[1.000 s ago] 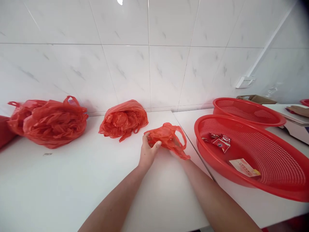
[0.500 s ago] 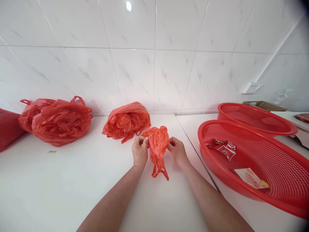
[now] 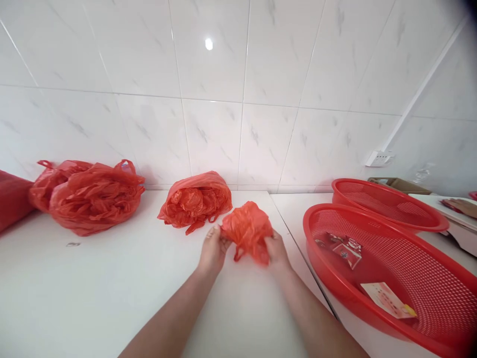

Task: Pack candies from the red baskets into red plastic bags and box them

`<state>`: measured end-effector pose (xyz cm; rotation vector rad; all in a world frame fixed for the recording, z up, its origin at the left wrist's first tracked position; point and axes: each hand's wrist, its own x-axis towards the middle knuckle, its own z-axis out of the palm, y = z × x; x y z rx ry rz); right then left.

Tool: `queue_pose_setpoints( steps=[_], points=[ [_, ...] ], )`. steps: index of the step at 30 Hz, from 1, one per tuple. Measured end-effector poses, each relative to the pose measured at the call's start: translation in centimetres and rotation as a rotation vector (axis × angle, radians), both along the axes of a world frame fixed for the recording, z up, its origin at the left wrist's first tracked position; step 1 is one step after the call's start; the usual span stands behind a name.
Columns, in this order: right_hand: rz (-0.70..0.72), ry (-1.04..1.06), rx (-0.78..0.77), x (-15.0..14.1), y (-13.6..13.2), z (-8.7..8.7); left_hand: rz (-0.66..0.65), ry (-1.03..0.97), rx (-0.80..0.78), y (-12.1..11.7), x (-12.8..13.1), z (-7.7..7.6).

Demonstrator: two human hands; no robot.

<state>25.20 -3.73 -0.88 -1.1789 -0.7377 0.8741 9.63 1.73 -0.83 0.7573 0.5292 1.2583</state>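
Observation:
Between my two hands is a crumpled red plastic bag (image 3: 249,229), held just above the white table, its handle loops hanging toward me. My left hand (image 3: 215,247) pinches its left side, fingers closed on the film. On the right side my right hand (image 3: 276,249) is closed on the bag as well, its fingertips partly hidden by the plastic. Just behind and left of my hands lies a red bag stuffed with crumpled bags (image 3: 196,199), its mouth facing me.
A larger bundle of red bags (image 3: 95,196) sits at the left, beside another red bag (image 3: 13,199). To the right stands a red mesh basket (image 3: 357,293) holding small packets and a card (image 3: 387,300). Behind it is a second red basket (image 3: 387,204). A tiled wall (image 3: 214,134) closes off the back.
The held bag has been spread wider and its hanging part is shorter. My right hand has shifted slightly down. The camera view has tilted upward a little.

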Motion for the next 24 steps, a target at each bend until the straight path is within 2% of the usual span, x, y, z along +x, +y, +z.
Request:
queue_pose_setpoints(
  steps=[3,5,6,7,12,16,18,20,22,23,24],
  points=[
    [-0.129,0.35,-0.004,3.1,0.9,-0.7,0.183,-0.136,-0.215,2.3,-1.4,0.2],
    [-0.183,0.485,0.0,4.6,1.2,-1.0,0.283,-0.091,-0.294,3.4,-2.4,0.1],
    [-0.191,0.491,-0.002,5.0,1.3,-1.1,0.311,-0.028,-0.282,3.7,-2.8,0.0],
    [-0.195,0.482,-0.004,5.3,1.4,-1.1,0.335,0.065,-0.224,3.9,-3.2,-0.2],
    [-0.229,0.404,0.0,5.1,1.4,-1.0,0.536,0.745,0.292,4.7,-4.8,-1.1],
    [-0.222,0.279,-0.05,4.9,1.3,-0.7,0.552,1.1,0.525,7.6,-5.2,-1.6],
    [-0.186,0.21,-0.079,4.9,1.3,-0.6,0.552,1.197,0.609,8.7,-5.2,-1.7],
    [-0.133,0.139,-0.1,4.8,1.3,-0.7,0.608,1.211,0.649,8.6,-5.1,-1.3],
    [-0.095,0.07,-0.122,4.6,1.4,-0.7,0.648,1.165,0.748,7.0,-4.8,-0.6],
    [-0.087,0.039,-0.134,4.4,1.4,-0.7,0.623,1.136,0.837,5.7,-4.5,-0.1],
    [-0.087,0.02,-0.146,4.3,1.3,-0.7,0.542,1.113,0.951,4.3,-4.1,0.4]
  ],
)
